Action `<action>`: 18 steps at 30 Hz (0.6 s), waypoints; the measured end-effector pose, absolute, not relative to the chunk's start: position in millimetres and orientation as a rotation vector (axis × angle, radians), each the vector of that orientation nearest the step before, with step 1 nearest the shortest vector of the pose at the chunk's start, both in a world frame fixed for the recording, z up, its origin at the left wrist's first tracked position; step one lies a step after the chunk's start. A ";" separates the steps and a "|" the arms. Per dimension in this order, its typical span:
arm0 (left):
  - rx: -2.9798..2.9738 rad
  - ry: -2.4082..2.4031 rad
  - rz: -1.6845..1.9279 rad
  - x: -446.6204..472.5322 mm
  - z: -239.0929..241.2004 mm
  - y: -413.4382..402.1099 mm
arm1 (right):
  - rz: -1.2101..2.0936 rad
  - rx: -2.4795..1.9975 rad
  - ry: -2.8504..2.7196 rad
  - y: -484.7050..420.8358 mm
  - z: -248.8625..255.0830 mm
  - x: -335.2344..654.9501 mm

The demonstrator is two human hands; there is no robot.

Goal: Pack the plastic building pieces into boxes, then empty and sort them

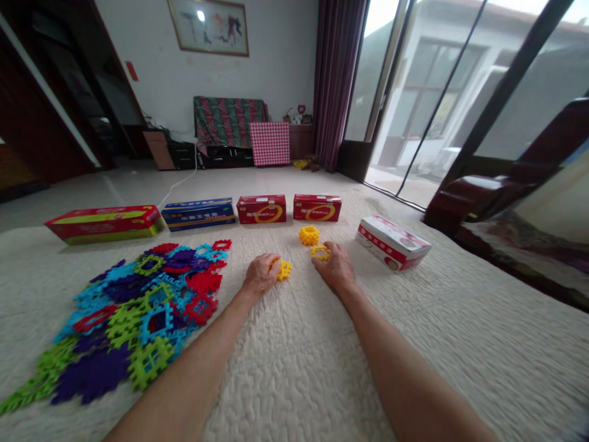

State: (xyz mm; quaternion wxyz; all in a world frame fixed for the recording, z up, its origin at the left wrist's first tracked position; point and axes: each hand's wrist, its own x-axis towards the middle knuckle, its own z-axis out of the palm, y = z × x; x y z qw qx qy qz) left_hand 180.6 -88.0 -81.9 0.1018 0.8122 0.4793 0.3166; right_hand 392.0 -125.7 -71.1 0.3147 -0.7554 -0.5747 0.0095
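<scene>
My left hand (262,273) is closed on a small cluster of yellow interlocking toy pieces (284,270), resting low over the quilted cover. To its right, my right hand (337,265) has its fingers closed on the edge of a flat yellow frame-shaped piece (319,252) with notched sides. Just beyond that frame sits a rounded stack of yellow pieces (309,235), touched by neither hand. A wide heap of notched plastic pieces (159,294) in blue, purple, green and red spreads out left of my left arm.
Along the far edge stand a long red and yellow box (108,224), a blue box (199,213) and two red boxes (261,209). A white and red box (393,242) lies at right. Farther right is a dark wooden armrest (473,190).
</scene>
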 end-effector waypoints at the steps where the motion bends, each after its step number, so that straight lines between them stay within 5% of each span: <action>1: 2.394 1.410 0.940 180.3 -82.2 -87.9 | 0.029 -1.993 -1.522 -124.0 -71.3 393.8; 18: 2.086 1.423 1.117 176.9 -82.6 -88.5 | 0.017 -1.946 -1.593 -117.8 -77.1 397.5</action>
